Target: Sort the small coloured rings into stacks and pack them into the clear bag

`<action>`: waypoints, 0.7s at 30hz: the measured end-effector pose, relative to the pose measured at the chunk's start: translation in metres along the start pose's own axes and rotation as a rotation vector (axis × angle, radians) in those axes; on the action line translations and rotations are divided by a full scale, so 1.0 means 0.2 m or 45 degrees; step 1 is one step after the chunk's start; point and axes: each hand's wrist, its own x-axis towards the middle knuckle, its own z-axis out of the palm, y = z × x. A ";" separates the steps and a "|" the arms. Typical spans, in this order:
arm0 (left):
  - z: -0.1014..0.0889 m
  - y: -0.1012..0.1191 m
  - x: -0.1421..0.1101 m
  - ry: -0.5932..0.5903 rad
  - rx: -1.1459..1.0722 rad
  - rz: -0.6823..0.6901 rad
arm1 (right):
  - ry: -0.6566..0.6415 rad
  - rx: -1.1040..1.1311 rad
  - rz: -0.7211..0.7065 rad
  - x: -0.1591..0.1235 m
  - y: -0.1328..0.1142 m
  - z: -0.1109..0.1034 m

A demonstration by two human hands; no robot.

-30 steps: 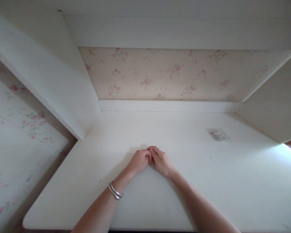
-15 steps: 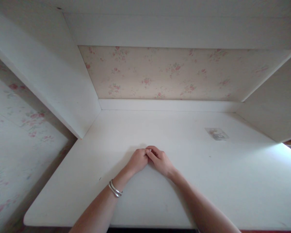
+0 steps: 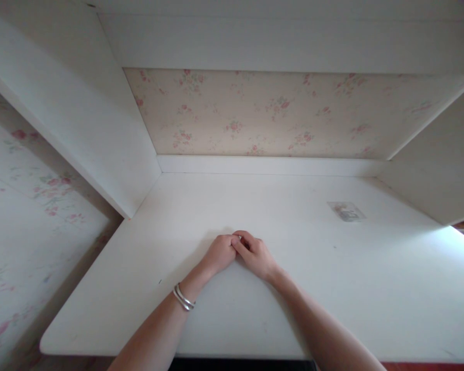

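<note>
Below a white board (image 3: 255, 44) and between two white panels (image 3: 81, 103), a white desk (image 3: 371, 299) runs back to one low strip (image 3: 270, 165) and a wall (image 3: 255, 111) papered with pink flowers. More flowered paper (image 3: 42, 232) shows beyond the desk's left edge; light brightens the far right.

Counted: one left hand (image 3: 221, 253), one right hand (image 3: 255, 256), two silver bangles (image 3: 184, 298) round the left arm (image 3: 154, 327), one greyish patch (image 3: 347, 211) toward the back right, one speck (image 3: 334, 247) near it, one thin dark mark (image 3: 160, 282) left of the bangles. Something black (image 3: 242, 365) shows at the front edge.

Both hands meet on the desk, left of the patch. The left's fingers are curled; the right's bend against them, thumb tip touching. Whether they pinch anything, I cannot tell. Beneath them the desk looks smooth and pale, its front left corner rounded.
</note>
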 end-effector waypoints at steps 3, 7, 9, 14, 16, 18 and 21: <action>0.00 0.00 0.00 0.001 -0.006 0.007 | 0.001 -0.005 0.002 0.00 0.00 0.00; 0.00 0.00 0.00 -0.009 -0.011 0.004 | -0.005 -0.007 -0.004 0.00 -0.01 0.00; 0.00 0.00 0.00 -0.008 -0.002 -0.006 | -0.005 -0.006 -0.004 0.00 -0.01 0.00; 0.00 0.00 0.00 -0.004 0.001 0.007 | -0.014 -0.011 -0.002 0.00 -0.01 0.00; 0.00 0.00 0.00 -0.002 -0.002 0.013 | -0.013 -0.024 -0.006 0.00 0.00 0.00; 0.00 0.00 0.00 -0.001 0.001 0.008 | -0.010 -0.033 -0.012 0.00 0.00 0.00; 0.00 -0.01 0.00 0.003 0.009 0.005 | -0.011 -0.032 -0.020 0.00 0.01 0.00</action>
